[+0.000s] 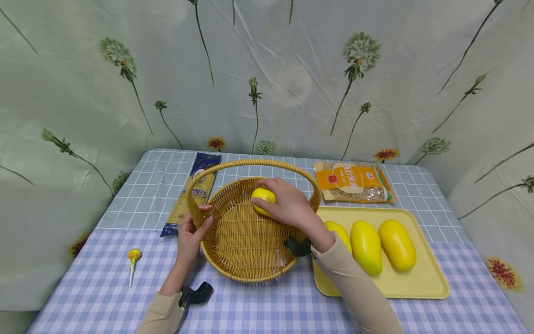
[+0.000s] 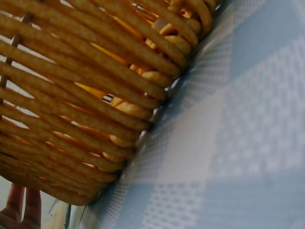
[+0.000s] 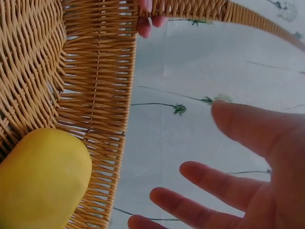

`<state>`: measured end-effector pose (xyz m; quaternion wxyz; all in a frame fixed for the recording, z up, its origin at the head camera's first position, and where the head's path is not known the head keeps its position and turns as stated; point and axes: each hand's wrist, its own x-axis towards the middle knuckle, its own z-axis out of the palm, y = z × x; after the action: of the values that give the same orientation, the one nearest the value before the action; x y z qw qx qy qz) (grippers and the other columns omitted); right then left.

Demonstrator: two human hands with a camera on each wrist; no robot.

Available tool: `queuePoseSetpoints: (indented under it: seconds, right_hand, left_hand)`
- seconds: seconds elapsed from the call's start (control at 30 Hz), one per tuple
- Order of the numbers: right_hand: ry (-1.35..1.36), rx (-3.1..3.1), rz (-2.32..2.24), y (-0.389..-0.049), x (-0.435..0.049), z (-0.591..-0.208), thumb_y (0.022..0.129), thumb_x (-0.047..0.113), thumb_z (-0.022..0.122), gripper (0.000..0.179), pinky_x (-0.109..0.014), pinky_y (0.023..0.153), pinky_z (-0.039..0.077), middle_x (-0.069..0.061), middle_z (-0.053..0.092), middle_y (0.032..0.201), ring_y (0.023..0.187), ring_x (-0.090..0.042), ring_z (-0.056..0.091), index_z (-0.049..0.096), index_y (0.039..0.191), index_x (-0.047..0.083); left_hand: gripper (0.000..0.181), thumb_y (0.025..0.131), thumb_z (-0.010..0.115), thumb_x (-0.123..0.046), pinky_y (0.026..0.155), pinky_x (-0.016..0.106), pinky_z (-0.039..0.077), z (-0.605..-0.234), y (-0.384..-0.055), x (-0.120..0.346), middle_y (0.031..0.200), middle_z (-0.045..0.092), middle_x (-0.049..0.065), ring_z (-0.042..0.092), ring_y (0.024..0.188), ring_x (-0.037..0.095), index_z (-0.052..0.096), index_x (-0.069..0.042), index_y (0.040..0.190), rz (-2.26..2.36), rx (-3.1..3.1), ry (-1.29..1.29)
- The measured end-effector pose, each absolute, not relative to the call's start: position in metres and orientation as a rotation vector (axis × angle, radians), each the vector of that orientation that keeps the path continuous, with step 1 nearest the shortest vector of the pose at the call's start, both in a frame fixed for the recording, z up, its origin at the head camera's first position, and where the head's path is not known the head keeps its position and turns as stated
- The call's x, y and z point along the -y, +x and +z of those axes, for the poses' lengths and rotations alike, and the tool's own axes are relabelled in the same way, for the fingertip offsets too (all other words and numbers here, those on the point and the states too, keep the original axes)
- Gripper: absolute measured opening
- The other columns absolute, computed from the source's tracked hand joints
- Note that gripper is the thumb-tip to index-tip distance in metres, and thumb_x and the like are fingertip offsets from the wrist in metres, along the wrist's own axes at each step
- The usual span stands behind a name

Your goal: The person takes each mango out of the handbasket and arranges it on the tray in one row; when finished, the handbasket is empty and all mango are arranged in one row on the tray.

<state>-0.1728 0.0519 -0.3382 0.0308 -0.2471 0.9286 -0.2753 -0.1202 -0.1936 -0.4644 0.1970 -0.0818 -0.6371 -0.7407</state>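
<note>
A round wicker basket (image 1: 246,246) with a tall arched handle (image 1: 254,162) stands in the middle of the table. My left hand (image 1: 191,241) grips its left side at the foot of the handle, thumb over the rim; two of its fingertips (image 2: 32,210) show below the weave in the left wrist view. Inside, against the far wall, lies a yellow mango (image 3: 45,181). Over it in the head view is my right hand (image 1: 289,204); in the right wrist view its fingers are spread and relaxed, apart from the fruit.
Right of the basket, a yellow tray (image 1: 417,287) carries three mangoes (image 1: 366,246). An orange noodle bag (image 1: 354,182) lies behind the tray. Behind the basket's left side is a blue and yellow pasta pack (image 1: 175,213). A lollipop (image 1: 134,255) lies at the left.
</note>
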Motion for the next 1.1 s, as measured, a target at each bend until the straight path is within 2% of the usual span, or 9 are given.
queuePoseSetpoints:
  seconds: [0.17,0.43,0.63,0.9,1.1]
  right_hand:
    - [-0.721,-2.827,-0.78,-0.183,-0.048,-0.344,0.09,0.043,0.063,0.051,-0.045,0.086,0.046,-0.006,0.054,0.132,0.113,-0.027,0.053,0.055,0.132,0.014]
    - [-0.676,-2.814,-0.67,-0.193,-0.046,-0.355,0.081,0.033,0.076,0.054,-0.041,0.075,0.046,-0.007,0.054,0.129,0.098,-0.024,0.056,0.058,0.129,0.016]
    - [-0.632,-2.822,-0.595,-0.197,-0.045,-0.358,0.081,0.033,0.076,0.057,-0.041,0.076,0.046,-0.009,0.055,0.129,0.104,-0.025,0.056,0.056,0.131,0.016]
    - [-0.577,-2.805,-0.5,-0.203,-0.043,-0.362,0.083,0.034,0.074,0.059,-0.036,0.065,0.046,-0.009,0.054,0.131,0.101,-0.025,0.057,0.052,0.135,0.018]
    - [-0.583,-2.827,-0.424,-0.204,-0.041,-0.368,0.081,0.032,0.076,0.056,-0.035,0.062,0.045,-0.006,0.058,0.127,0.098,-0.022,0.058,0.055,0.132,0.018]
  left_hand:
    - [0.026,0.09,0.056,0.009,0.097,0.027,0.038,-0.465,-0.121,0.193,0.116,0.062,0.007,0.051,0.115,0.021,0.049,0.014,0.115,-2.064,1.777,-0.235]
    - [0.026,0.09,0.057,0.008,0.098,0.03,0.037,-0.465,-0.121,0.194,0.116,0.062,0.007,0.051,0.116,0.021,0.049,0.013,0.115,-2.062,1.786,-0.223]
    - [0.026,0.09,0.057,0.008,0.099,0.03,0.037,-0.466,-0.121,0.194,0.116,0.061,0.009,0.05,0.116,0.022,0.049,0.013,0.115,-2.062,1.786,-0.228]
    - [0.026,0.09,0.057,0.008,0.099,0.03,0.037,-0.466,-0.121,0.194,0.117,0.06,0.015,0.05,0.116,0.022,0.049,0.013,0.115,-2.069,1.781,-0.234]
    - [0.026,0.09,0.057,0.008,0.098,0.029,0.038,-0.466,-0.121,0.194,0.116,0.061,0.01,0.051,0.115,0.022,0.049,0.013,0.115,-2.069,1.781,-0.232]
